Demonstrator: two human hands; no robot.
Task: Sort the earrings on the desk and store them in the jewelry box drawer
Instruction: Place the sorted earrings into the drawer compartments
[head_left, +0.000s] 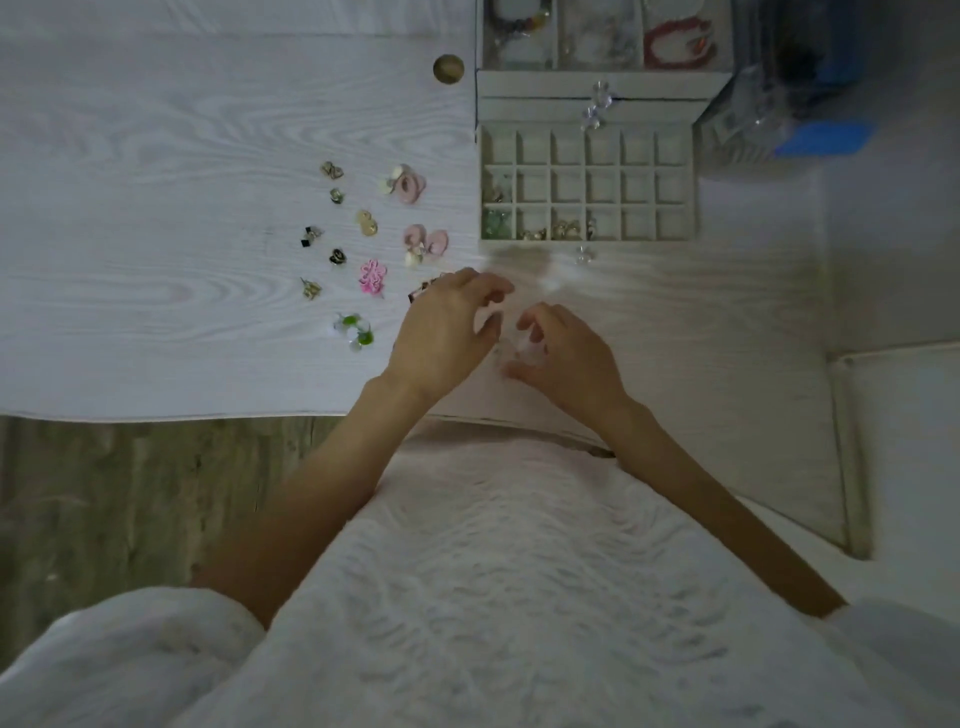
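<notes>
Pale wood-grain desk (156, 130) spans the view, with brownish plank floor (104, 493) near. About ten earring sets lie scattered left of centre, among them a pink flower (372, 276), a green-and-clear pair (355, 328) and two pink round pairs (410, 183) (427, 241). Far right, the jewelry box (602, 85) has its drawer (587, 184) pulled out: eighteen square cells, several in the near-left ones holding earrings. Left hand (441, 332) and right hand (566, 353) hover close together, fingers curled around small clear pieces; blurred, so the hold is uncertain.
</notes>
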